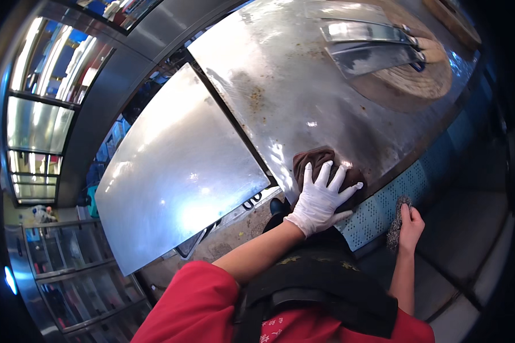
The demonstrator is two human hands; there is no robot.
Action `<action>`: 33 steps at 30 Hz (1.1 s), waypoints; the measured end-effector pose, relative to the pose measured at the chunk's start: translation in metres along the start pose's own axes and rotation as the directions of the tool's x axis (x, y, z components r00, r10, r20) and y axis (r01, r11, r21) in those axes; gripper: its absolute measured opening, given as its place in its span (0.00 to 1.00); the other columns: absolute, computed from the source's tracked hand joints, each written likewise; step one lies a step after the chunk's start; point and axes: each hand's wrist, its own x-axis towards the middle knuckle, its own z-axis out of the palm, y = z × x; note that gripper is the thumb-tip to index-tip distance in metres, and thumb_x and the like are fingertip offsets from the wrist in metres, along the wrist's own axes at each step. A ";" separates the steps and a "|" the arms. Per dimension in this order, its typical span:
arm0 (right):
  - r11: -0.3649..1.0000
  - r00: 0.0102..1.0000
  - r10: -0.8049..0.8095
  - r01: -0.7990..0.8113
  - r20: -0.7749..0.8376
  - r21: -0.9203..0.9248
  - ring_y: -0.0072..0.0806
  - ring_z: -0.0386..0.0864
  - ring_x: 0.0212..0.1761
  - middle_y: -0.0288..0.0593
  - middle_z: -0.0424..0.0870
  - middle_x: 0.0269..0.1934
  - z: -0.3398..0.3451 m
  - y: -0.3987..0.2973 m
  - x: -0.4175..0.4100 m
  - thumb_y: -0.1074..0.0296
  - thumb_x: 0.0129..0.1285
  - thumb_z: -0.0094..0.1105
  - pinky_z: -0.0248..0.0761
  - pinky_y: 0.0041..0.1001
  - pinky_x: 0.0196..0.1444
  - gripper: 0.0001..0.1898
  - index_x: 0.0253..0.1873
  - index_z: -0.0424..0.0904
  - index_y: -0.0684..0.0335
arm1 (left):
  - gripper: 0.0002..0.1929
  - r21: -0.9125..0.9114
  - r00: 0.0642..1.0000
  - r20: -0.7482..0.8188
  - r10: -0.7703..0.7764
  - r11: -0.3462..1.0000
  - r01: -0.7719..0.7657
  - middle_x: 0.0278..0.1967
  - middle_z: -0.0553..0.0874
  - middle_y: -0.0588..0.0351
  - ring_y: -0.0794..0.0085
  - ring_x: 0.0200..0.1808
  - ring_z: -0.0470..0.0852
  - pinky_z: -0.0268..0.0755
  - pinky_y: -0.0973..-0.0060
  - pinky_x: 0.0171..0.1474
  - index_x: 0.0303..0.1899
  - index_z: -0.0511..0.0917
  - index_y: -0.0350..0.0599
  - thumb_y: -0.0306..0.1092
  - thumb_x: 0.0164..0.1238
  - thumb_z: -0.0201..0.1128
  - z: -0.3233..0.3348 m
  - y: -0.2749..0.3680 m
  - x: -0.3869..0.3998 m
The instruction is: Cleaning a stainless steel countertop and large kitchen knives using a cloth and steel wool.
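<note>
My left hand (318, 200), in a white disposable glove, lies flat with its fingers spread on a crumpled dark brown cloth (313, 159). Under the cloth is the near corner of a stainless steel worktop (292, 98), marked with brown, rust-like spots. Bare and lower, my right hand (412, 227) grips a grey metal scouring pad (395, 229) beside the worktop's front edge. The pad hangs clear of the steel top, over the floor side.
Several cleavers (369, 32) lie on a round wooden chopping block (416, 85) at the far right. Another wooden block (450, 21) stands behind. Across a narrow gap sits a second steel table (176, 163). Blue perforated panelling (395, 197) runs below the worktop edge; glass-fronted cabinets (86, 257) stand left.
</note>
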 end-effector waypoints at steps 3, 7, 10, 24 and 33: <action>0.997 0.996 -0.074 0.072 0.055 0.038 0.10 0.60 0.30 0.24 0.69 0.26 0.030 -0.030 0.013 0.71 0.72 0.61 0.56 0.20 0.30 0.13 0.30 0.73 0.68 | 0.31 0.043 0.992 -0.012 -0.124 0.991 0.125 0.67 0.69 0.46 0.40 0.68 0.64 0.55 0.32 0.64 0.67 0.74 0.67 0.58 0.61 0.65 -0.013 -0.033 0.016; 0.975 0.987 -0.141 0.153 0.083 -0.163 0.13 0.62 0.31 0.26 0.69 0.25 0.064 -0.061 0.009 0.72 0.71 0.62 0.59 0.20 0.32 0.12 0.32 0.74 0.71 | 0.31 0.130 0.892 -0.170 -0.420 0.887 0.443 0.66 0.69 0.44 0.37 0.67 0.64 0.54 0.28 0.63 0.69 0.72 0.65 0.55 0.64 0.63 -0.038 -0.132 0.053; 0.965 0.992 -0.087 0.106 0.088 -0.242 0.17 0.66 0.32 0.30 0.69 0.25 0.100 -0.071 -0.010 0.74 0.67 0.63 0.65 0.24 0.35 0.09 0.36 0.75 0.74 | 0.31 0.127 0.776 -0.277 -0.567 0.779 0.614 0.70 0.67 0.42 0.33 0.71 0.60 0.50 0.27 0.67 0.71 0.69 0.66 0.57 0.69 0.59 -0.044 -0.228 0.070; 0.555 0.833 -0.490 0.526 0.258 -0.644 0.53 0.76 0.40 0.54 0.83 0.40 0.215 -0.068 0.013 0.73 0.61 0.66 0.68 0.44 0.46 0.15 0.51 0.79 0.73 | 0.31 0.073 0.636 -0.304 -0.709 0.649 0.758 0.73 0.65 0.40 0.38 0.74 0.61 0.49 0.35 0.72 0.72 0.69 0.64 0.62 0.72 0.52 -0.090 -0.458 0.148; 0.560 0.838 -0.504 0.503 0.212 -0.658 0.53 0.75 0.41 0.57 0.80 0.40 0.219 -0.060 0.007 0.72 0.64 0.60 0.69 0.43 0.46 0.15 0.52 0.76 0.75 | 0.29 0.162 0.595 -0.346 -0.725 0.579 0.799 0.61 0.80 0.41 0.40 0.60 0.79 0.70 0.51 0.65 0.69 0.74 0.66 0.64 0.74 0.46 -0.123 -0.596 0.174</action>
